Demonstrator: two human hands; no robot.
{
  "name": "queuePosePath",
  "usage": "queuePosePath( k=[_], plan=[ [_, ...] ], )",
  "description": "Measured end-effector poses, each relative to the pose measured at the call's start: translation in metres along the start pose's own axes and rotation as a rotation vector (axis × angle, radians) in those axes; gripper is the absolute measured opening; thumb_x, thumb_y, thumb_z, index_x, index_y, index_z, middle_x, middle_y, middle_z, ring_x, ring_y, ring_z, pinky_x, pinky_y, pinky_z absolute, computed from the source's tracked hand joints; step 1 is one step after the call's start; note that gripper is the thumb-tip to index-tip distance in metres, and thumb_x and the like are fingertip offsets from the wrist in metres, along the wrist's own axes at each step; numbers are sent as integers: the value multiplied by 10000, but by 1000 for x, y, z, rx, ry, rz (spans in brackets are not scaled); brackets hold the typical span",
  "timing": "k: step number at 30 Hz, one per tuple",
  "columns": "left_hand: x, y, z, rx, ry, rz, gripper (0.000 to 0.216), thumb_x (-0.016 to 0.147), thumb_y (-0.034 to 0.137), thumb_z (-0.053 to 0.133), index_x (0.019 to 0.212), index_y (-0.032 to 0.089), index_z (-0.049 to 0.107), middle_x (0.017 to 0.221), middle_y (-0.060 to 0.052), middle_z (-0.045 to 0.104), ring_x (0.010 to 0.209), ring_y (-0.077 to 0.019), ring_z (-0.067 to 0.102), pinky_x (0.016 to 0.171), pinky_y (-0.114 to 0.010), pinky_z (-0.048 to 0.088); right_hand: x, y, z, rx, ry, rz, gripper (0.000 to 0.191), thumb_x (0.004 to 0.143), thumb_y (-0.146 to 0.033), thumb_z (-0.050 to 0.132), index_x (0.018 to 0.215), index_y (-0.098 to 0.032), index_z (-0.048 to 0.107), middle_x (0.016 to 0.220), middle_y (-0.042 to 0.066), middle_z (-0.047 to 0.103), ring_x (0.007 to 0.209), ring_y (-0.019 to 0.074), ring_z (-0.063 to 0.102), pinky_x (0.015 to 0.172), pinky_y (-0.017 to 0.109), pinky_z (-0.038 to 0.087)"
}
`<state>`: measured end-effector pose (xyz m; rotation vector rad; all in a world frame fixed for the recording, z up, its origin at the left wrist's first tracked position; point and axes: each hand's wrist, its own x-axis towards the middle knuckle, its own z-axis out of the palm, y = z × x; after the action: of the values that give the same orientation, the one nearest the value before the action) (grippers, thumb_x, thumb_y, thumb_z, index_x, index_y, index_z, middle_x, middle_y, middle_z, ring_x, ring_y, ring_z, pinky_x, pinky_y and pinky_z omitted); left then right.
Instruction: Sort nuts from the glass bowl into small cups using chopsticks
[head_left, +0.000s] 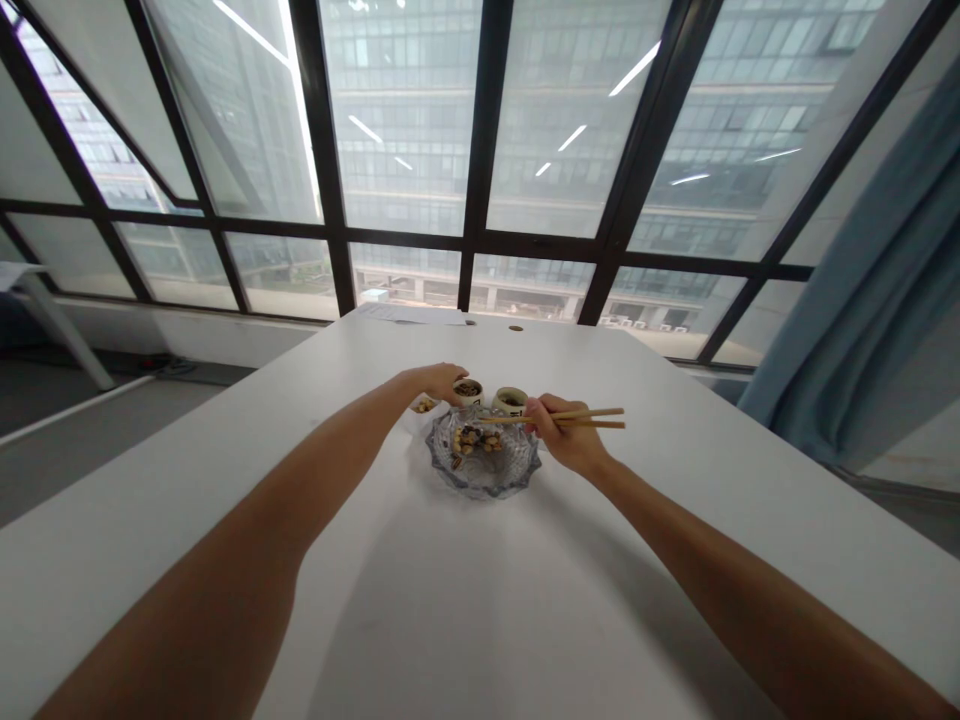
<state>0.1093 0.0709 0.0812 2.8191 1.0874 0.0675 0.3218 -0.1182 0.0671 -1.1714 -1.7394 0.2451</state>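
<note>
Chopsticks (600, 412) are gripped in the right hand (562, 430), nearly level, their tips close together above the far side of a cut-glass bowl (487, 490); whether they pinch anything is too small to tell. Inside the bowl, toward its far left, lie mixed pieces (471, 440) resembling nuts and seeds. Just beyond, the left hand (439, 381) curls around a small round jar (472, 401) of dark bits. A second jar (510, 408) stands to its right, and yellowish pieces (425, 405) sit to its left. Good handling likely calls for even tips, a light pinch and a steady jar. Everything rests on a white table (480, 600).
</note>
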Motion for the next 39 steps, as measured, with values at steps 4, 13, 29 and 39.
queuePosePath(
  k=[4, 13, 29, 39],
  plan=[
    [-18, -8, -6, -89, 78, -76, 714, 715, 367, 722, 1353, 114, 526, 1399, -167, 569, 1213, -274, 595, 1004, -313, 458, -3, 0, 6, -38, -74, -49, 432, 940, -498, 521, 634, -214, 637, 544, 5, 629, 467, 142, 548, 446, 251, 384],
    [-101, -16, 35, -283, 595, -233, 595, 898, 513, 495, 1345, 122, 519, 1347, -152, 600, 1229, -263, 568, 1086, -410, 413, -9, -5, 9, -84, -153, -116, 463, 956, -516, 491, 629, -220, 631, 562, 4, 638, 479, 137, 565, 490, 251, 417],
    [-127, -4, 79, -400, 563, -435, 758, 782, 548, 672, 1388, 142, 468, 1140, -126, 684, 1017, -266, 669, 928, -382, 509, -53, 19, 29, 538, 407, 359, 550, 805, -714, 609, 719, -171, 629, 535, 53, 654, 427, 152, 548, 411, 268, 445],
    [-131, 0, 77, -404, 635, -354, 582, 751, 504, 705, 1231, 198, 584, 1111, -80, 700, 1015, -246, 655, 933, -374, 513, -56, 11, 30, 450, 374, 288, 528, 855, -685, 573, 725, -179, 646, 558, 51, 662, 445, 151, 535, 433, 272, 447]
  ],
)
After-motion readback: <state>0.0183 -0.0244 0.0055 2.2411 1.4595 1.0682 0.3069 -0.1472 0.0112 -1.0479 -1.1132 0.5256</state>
